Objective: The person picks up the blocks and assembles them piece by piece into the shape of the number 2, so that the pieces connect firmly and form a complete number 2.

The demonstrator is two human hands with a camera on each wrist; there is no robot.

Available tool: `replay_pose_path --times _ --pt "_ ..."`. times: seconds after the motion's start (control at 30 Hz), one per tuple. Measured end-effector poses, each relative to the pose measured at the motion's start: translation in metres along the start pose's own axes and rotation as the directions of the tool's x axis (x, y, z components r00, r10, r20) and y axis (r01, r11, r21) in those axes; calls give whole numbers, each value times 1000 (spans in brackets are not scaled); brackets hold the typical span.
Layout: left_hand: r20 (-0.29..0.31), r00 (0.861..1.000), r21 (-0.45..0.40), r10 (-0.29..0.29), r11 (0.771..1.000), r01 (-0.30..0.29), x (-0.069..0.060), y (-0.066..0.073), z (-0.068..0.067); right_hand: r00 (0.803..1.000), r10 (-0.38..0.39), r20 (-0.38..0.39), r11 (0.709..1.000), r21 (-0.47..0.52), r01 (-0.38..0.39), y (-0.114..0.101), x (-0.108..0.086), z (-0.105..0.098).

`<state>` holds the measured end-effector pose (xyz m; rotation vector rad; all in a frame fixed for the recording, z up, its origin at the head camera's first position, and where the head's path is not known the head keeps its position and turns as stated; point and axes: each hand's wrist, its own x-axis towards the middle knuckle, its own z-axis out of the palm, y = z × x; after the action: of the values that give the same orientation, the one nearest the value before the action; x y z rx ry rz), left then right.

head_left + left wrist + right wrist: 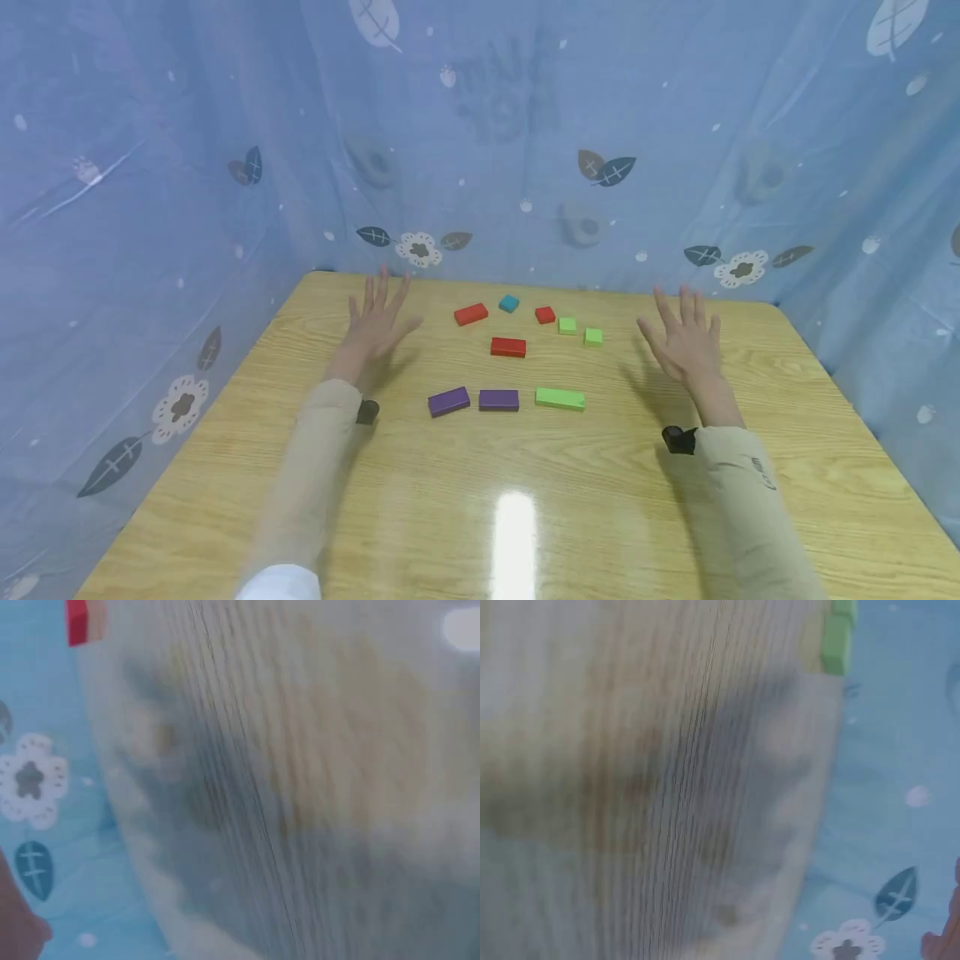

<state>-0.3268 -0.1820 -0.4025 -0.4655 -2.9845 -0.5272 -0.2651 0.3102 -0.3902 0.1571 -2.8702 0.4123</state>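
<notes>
My left hand (373,329), fingers spread, hovers over the table's left part, left of the red block (471,314). My right hand (687,346), also spread, is above the right part, right of the small green blocks (593,337). Neither hand touches a block. Between them lie another red block (508,347), a small blue block (509,303), a small red block (545,315), two purple blocks (498,401) and a long green block (559,399). In the wrist views, part of the left hand (19,919) and of the right hand (945,930) shows at the edge.
The wooden table (600,517) carries a bright reflection near its front. A blue patterned curtain (510,167) hangs behind it and along both sides. Black wrist straps or mounts (679,440) stick out at the inner side of both sleeves.
</notes>
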Motion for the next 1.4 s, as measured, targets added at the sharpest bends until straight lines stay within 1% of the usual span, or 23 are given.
replay_pose_path --times 0.17,0.23,0.33,0.4,0.5,0.6,0.67,0.7,0.77,0.8,0.87,0.9,0.93,0.97,1.0,1.03,1.1,1.17,1.2,1.23,1.3,1.37,1.4 --pt "62 997 -22 56 998 -54 -20 0 -10 994 -102 -41 994 -29 101 -11 -19 -11" --pt "86 993 -28 80 997 -78 -28 0 -13 989 -144 -44 989 -41 143 -16 -28 -14" --pt "120 984 -48 131 991 -126 -43 3 -18 979 -201 -43 979 -25 200 -23 -43 -18" --pt "138 975 -80 173 983 -163 -53 7 -21 973 -227 -30 974 10 228 -27 -53 -22" --pt "148 961 -125 236 968 -218 -68 15 -26 965 -261 -10 963 73 261 -32 -68 -29" --pt "163 949 -189 269 953 -237 -83 24 -29 959 -281 24 948 165 274 -39 -84 -35" --pt "184 942 -254 282 939 -232 -93 30 -29 951 -301 63 927 255 276 -42 -95 -37" --pt "199 936 -297 289 928 -224 -98 34 -30 945 -315 84 914 294 278 -44 -101 -37" --pt "205 926 -372 317 900 -226 -104 40 -27 929 -344 136 885 379 272 -47 -112 -34" --pt "195 919 -404 343 882 -243 -106 43 -25 915 -364 173 868 418 266 -47 -117 -31" --pt "164 910 -463 382 844 -271 -106 48 -19 884 -397 248 846 473 247 -46 -124 -24" --pt "144 909 -474 390 834 -283 -104 51 -16 867 -407 288 841 487 233 -46 -127 -21" --pt "120 912 -477 392 828 -293 -101 54 -12 852 -414 320 838 499 219 -45 -130 -18" --pt "107 918 -479 382 829 -289 -98 57 -9 838 -421 347 838 503 212 -44 -131 -16" --pt "93 927 -460 365 841 -285 -94 59 -5 828 -424 367 839 504 207 -43 -133 -14" --pt "85 936 -445 341 854 -271 -90 62 0 822 -426 377 843 496 209 -43 -134 -12" --pt "93 957 -374 275 900 -222 -82 68 8 819 -426 384 851 477 219 -42 -137 -10" --pt "112 968 -273 226 943 -189 -74 73 18 820 -426 382 854 468 227 -42 -139 -9" --pt "119 969 -224 217 957 -187 -71 75 22 821 -426 382 857 462 230 -42 -140 -8" --pt "130 969 -188 209 965 -183 -69 76 26 821 -425 382 858 459 231 -42 -141 -7" --pt "148 969 -127 198 975 -180 -66 79 32 822 -429 376 857 457 238 -42 -142 -5" --pt "163 967 -108 194 978 -178 -65 81 35 823 -434 366 855 456 248 -42 -144 -3" --pt "168 967 -114 193 978 -175 -65 82 35 824 -436 361 854 454 253 -42 -144 -2"
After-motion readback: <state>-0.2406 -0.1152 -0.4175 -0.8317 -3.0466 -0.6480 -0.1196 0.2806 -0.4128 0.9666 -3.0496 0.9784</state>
